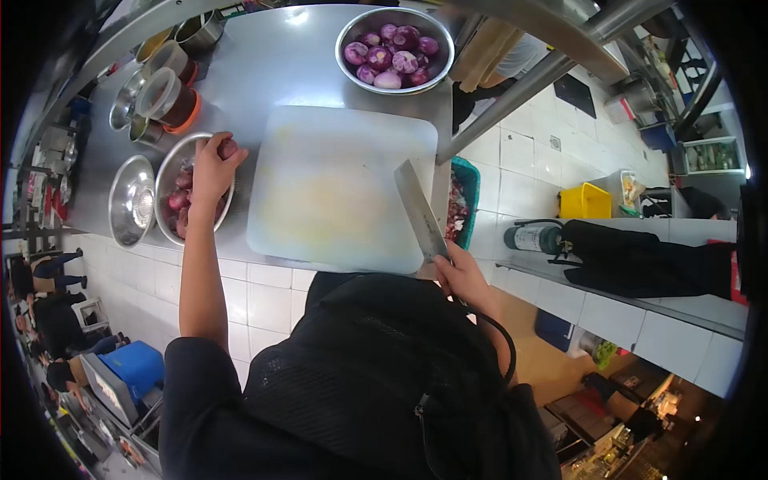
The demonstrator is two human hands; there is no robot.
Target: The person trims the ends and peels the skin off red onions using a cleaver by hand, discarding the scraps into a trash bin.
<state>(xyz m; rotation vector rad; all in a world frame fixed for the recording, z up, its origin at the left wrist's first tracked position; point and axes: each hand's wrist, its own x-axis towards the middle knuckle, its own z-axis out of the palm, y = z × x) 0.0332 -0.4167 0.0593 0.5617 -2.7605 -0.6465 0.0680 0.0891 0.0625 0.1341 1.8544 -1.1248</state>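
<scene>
Onion (229,149) sat pinched in my left hand (211,170) over bowl (164,173), left of board (328,184); my right hand (466,280) gripped knife (422,211), blade slanting away-left over board's right edge.

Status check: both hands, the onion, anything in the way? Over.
Left hand holding onion over metal bowl. Right hand gripping knife, blade over right side of cutting board. No obstruction seen there.

A yellow tub (581,202) stands near a green cylinder (528,239) and black cloth (640,262).
</scene>
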